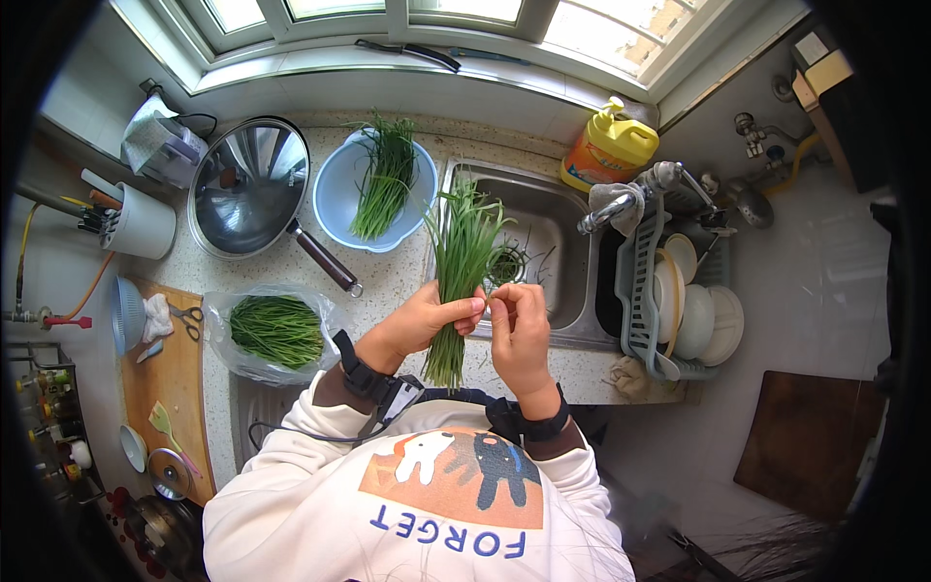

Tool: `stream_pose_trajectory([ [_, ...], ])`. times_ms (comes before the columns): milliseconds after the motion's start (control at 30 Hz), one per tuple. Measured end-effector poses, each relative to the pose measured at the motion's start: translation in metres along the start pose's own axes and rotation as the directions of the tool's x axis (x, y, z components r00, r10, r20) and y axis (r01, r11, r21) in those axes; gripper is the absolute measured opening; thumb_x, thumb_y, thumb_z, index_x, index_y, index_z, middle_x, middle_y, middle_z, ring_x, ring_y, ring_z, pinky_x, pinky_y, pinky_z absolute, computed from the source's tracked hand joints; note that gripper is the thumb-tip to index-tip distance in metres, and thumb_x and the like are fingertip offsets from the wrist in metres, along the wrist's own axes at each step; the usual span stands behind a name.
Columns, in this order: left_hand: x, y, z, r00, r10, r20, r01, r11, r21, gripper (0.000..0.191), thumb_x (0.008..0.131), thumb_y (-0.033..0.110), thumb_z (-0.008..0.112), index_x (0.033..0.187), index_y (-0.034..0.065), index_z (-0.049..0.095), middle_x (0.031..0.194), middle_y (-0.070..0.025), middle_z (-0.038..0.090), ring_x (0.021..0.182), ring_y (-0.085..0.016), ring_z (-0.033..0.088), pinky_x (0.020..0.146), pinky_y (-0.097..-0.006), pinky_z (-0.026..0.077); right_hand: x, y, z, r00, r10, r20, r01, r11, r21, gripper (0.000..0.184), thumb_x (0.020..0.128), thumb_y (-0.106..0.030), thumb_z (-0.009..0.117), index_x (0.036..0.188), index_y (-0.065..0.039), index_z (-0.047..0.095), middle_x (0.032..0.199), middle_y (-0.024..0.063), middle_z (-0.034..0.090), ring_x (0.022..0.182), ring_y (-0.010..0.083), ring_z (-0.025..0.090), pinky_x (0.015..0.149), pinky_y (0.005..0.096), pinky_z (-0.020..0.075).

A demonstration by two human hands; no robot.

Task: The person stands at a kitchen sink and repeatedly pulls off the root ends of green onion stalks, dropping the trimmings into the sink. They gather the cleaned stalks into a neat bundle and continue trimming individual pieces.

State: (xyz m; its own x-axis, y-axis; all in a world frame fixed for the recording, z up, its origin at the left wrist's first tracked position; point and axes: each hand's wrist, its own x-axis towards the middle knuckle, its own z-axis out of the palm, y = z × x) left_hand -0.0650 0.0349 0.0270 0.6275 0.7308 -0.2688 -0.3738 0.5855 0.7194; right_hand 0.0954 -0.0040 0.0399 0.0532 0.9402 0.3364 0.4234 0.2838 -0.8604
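My left hand (436, 319) is closed around a bunch of green garlic chives (462, 247), whose leaf tips point toward the window and whose stem ends hang toward me. Close by on the right, my right hand (521, 331) pinches thumb and forefinger together at the bunch's side, near my left thumb. Whatever lies in that pinch is too small to make out. Behind the bunch is a steel sink (560, 240) with loose green scraps around its drain (507, 263). A light blue basin (334, 193) holds more chives (387, 178). Further chives (276, 331) fill a clear plastic bag (218, 327).
A lidded frying pan (249, 189) stands on the counter, its handle toward me. Scissors (190, 320) lie on a wooden board (156, 378) at left. Right of the sink are a faucet (618, 207), a yellow detergent jug (609, 149) and a dish rack (640, 291) with plates.
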Motion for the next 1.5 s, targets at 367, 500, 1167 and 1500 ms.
stream_pose_trajectory([
  [367,0.003,-0.004,-0.003,0.997,-0.064,0.044,0.071,0.982,-0.176,0.034,0.092,0.018,0.051,0.116,-0.0055,0.054,0.085,-0.0056,0.058,0.069,-0.01,0.05,0.068,-0.0272,0.044,0.035,0.027,-0.027,0.964,0.007,-0.267,-0.076,0.966,-0.247,0.004,0.088,-0.005,0.067,0.092,-0.005,0.067,0.09,0.0056,0.057,0.057,0.0122,0.051,0.053,0.0279,0.044],
  [500,0.005,-0.006,-0.004,0.994,-0.042,0.101,0.064,0.973,-0.221,0.04,0.087,0.02,0.047,0.116,-0.007,0.053,0.084,-0.0071,0.057,0.069,-0.01,0.049,0.07,-0.0275,0.044,0.036,0.016,-0.029,0.962,0.04,-0.268,-0.08,0.987,-0.141,0.012,0.085,-0.002,0.068,0.096,-0.006,0.069,0.086,0.0045,0.06,0.059,0.0098,0.053,0.052,0.0248,0.043],
  [1167,0.008,-0.014,-0.007,0.999,0.027,0.032,-0.019,0.973,-0.228,0.03,0.088,0.014,0.05,0.113,-0.002,0.054,0.085,-0.0051,0.056,0.074,-0.014,0.051,0.072,-0.0289,0.044,0.01,0.007,-0.003,0.945,0.249,0.21,-0.325,0.781,0.534,0.012,0.094,-0.009,0.061,0.097,0.003,0.06,0.088,0.0041,0.062,0.065,0.0093,0.059,0.058,0.0228,0.0477],
  [1500,0.007,-0.01,-0.005,0.994,0.1,-0.049,-0.102,0.994,-0.038,0.038,0.087,0.009,0.065,0.12,-0.0003,0.049,0.087,-0.0033,0.056,0.077,-0.012,0.052,0.071,-0.0259,0.044,0.002,0.006,-0.005,0.892,0.34,0.298,-0.449,0.581,0.68,0.012,0.097,-0.011,0.058,0.1,0.0,0.06,0.092,0.005,0.065,0.068,0.0076,0.056,0.06,0.02,0.0451],
])
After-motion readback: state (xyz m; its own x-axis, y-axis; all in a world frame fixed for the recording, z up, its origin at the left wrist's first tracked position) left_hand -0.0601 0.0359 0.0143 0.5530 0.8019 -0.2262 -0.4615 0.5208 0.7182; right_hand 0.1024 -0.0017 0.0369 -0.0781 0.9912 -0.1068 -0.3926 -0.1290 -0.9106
